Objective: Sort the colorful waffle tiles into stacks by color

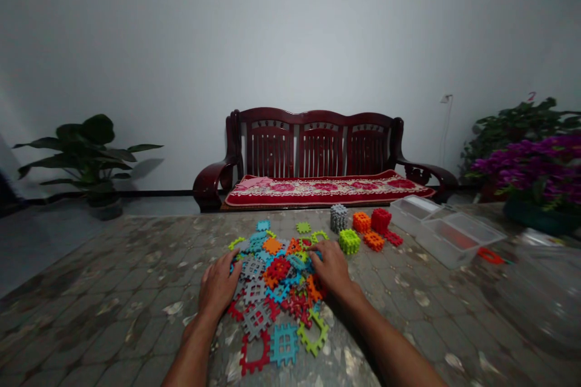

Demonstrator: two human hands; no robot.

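A heap of flat interlocking plastic tiles in grey, blue, red, orange and green lies on the table in front of me. At its left side rests my left hand, fingers stretched against the edge of the heap beside grey tiles. On the right side my right hand lies over the heap, its fingers apart and touching tiles there. Some of those tiles are hidden under its fingers. Nearest to me are a red frame tile, a blue window tile and a green frame tile.
Stacks of sorted tiles stand to the right: grey, green, orange and red. Beyond them sit a clear plastic box, orange-handled scissors and a purple flower pot. A wooden bench stands behind the table.
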